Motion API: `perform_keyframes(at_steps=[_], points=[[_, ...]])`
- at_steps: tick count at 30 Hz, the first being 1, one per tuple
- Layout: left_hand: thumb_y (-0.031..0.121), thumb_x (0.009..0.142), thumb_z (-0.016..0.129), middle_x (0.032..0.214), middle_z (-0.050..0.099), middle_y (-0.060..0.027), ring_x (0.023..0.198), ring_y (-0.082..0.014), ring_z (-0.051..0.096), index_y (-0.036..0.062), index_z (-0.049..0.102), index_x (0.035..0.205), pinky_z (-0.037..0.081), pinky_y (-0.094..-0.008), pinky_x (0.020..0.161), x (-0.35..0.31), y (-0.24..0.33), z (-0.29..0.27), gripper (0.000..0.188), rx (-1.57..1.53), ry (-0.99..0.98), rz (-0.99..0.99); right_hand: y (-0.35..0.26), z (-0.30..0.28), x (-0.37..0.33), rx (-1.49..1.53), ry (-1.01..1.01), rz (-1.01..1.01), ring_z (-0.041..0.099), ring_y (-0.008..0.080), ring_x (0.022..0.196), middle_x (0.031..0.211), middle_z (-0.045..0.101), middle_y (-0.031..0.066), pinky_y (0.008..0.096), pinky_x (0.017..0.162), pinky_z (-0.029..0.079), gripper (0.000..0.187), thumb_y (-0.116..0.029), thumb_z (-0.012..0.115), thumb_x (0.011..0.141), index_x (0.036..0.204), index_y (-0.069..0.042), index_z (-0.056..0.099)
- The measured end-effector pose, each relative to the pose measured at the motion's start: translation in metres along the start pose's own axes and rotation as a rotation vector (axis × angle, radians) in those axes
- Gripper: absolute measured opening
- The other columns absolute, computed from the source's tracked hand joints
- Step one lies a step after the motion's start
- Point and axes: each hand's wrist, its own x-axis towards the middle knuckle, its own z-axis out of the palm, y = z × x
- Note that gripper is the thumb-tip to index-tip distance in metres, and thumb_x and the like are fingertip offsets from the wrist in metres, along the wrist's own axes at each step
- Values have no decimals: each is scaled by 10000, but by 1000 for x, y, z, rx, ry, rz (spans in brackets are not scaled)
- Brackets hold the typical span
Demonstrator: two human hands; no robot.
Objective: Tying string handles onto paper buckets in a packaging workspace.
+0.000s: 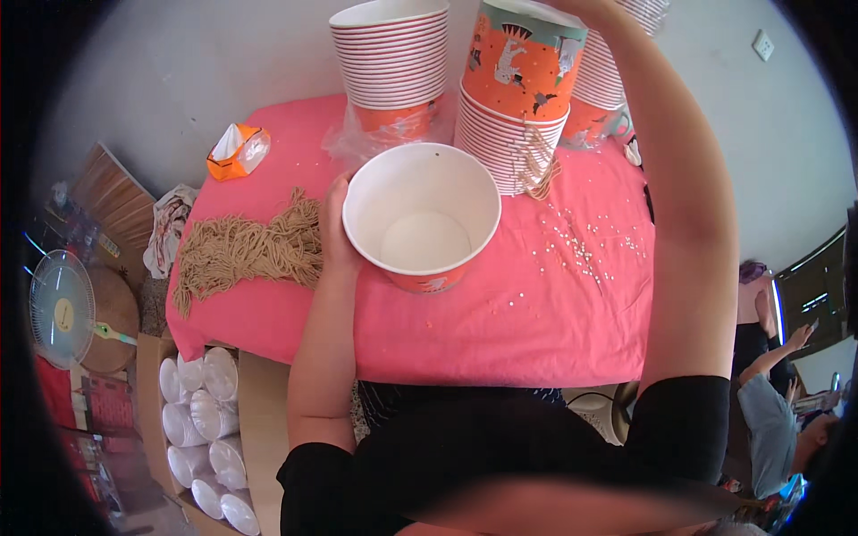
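Left hand point(336, 223) cups the left side of the white-lined bucket point(424, 201), front-centre over pink cloth point(500, 348); right hand point(579, 7), by the upturned stack point(518, 67), mostly cut off, grip can't tell. Probably mid-stacking; next likely calls for tan cord point(250, 250) on this bucket.

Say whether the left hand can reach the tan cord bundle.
Probably yes: the tan cord bundle lies just beside the left hand, nothing visible between them, though that hand holds the paper tub.
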Motion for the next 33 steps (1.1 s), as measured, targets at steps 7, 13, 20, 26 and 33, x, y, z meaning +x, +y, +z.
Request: perform_keyframes(at_steps=[7, 13, 20, 26, 33], points=[[383, 980, 450, 1068, 636, -109, 963, -169, 615, -32, 578, 1154, 490, -309, 840, -12, 13, -5, 468, 60, 72, -51, 8, 42, 17, -33, -332, -81, 527, 318, 1224, 1333, 574, 134, 387, 1048, 385, 501, -466, 410, 987, 1329, -134, 562], [350, 978, 460, 1073, 636, -114, 972, -171, 611, -37, 584, 1162, 483, -310, 845, -5, 8, -10, 447, 131, 78, -73, 19, 44, 19, -122, -287, -209, 539, 336, 1197, 1307, 580, 165, 397, 1035, 394, 487, -428, 358, 1007, 1308, -109, 569], [340, 951, 470, 1147, 610, -136, 1046, -187, 588, -53, 545, 1198, 464, -316, 899, -5, 14, 11, 470, 151, -25, -9, 55, 45, 30, -164, -253, -390, 554, 348, 1173, 1295, 581, 183, 396, 1025, 397, 500, -430, 372, 999, 1301, -81, 562], [343, 937, 469, 1199, 587, -153, 1107, -207, 566, -57, 511, 1241, 446, -329, 950, -7, 16, 11, 504, 146, -105, 30, -3, 32, -12, -47, -40, 35, 649, 363, 970, 1013, 674, 244, 403, 871, 488, 431, -371, 492, 954, 1121, -10, 659], [331, 926, 481, 1191, 591, -149, 1096, -206, 568, -58, 518, 1234, 440, -323, 947, -6, 9, 11, 498, 132, -62, 49, 10, 43, -35, 271, 823, -567, 646, 235, 765, 782, 646, 161, 379, 707, 488, 274, -243, 602, 905, 1003, 4, 671]])
